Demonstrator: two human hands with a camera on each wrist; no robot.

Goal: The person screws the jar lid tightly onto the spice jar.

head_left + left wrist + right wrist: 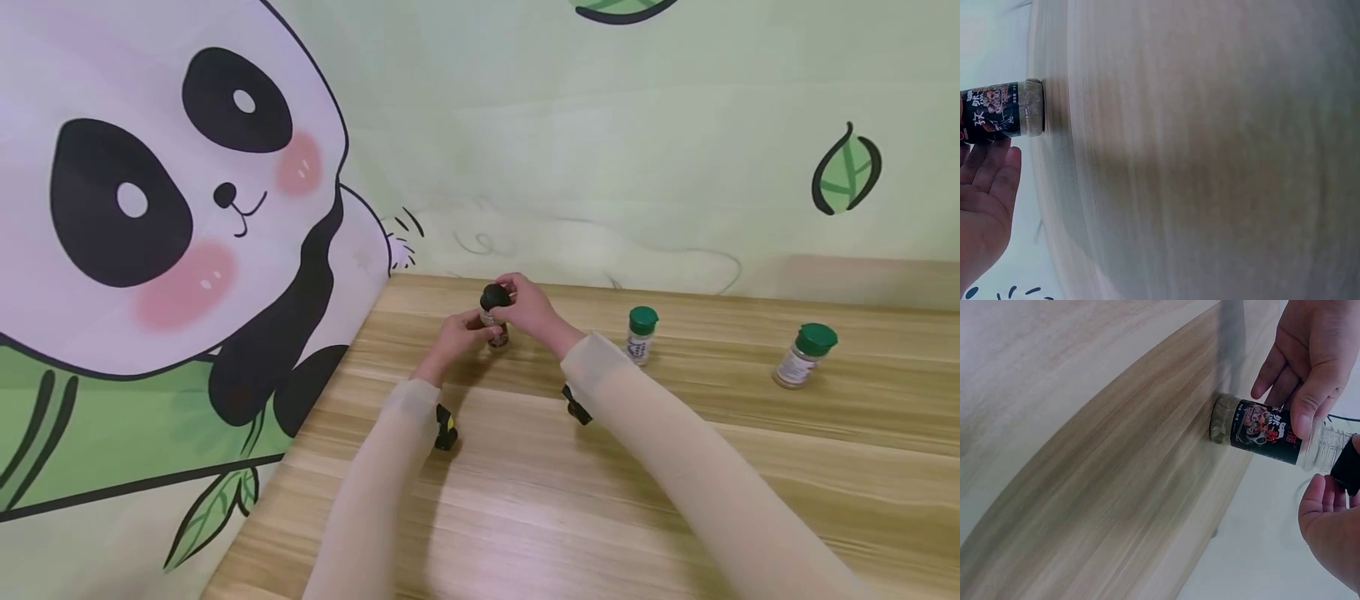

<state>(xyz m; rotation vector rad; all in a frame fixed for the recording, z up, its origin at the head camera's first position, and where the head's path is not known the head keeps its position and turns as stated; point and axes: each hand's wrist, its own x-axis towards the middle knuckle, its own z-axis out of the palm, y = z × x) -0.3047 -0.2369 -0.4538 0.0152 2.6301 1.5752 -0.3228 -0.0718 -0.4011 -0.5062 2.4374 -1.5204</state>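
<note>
A seasoning bottle [498, 339] with a dark printed label stands on the wooden table near the back wall. My left hand [456, 337] holds its body, the thumb lying over the label [1266, 431] in the right wrist view. At the top, my right hand [531, 308] grips the black cap [495, 297]. Clear screw threads [1334, 445] show below that cap, which sits up at the neck's end; whether it still touches the neck I cannot tell. In the left wrist view the bottle [1004, 111] appears sideways, its cap out of frame.
Two green-capped seasoning bottles stand to the right, a nearer one [641, 335] and a farther one [805, 356]. Behind the wooden table [510, 508] hangs a pale green cloth [600, 167] printed with leaves and a panda. Black wrist devices [446, 428] sit under both sleeves.
</note>
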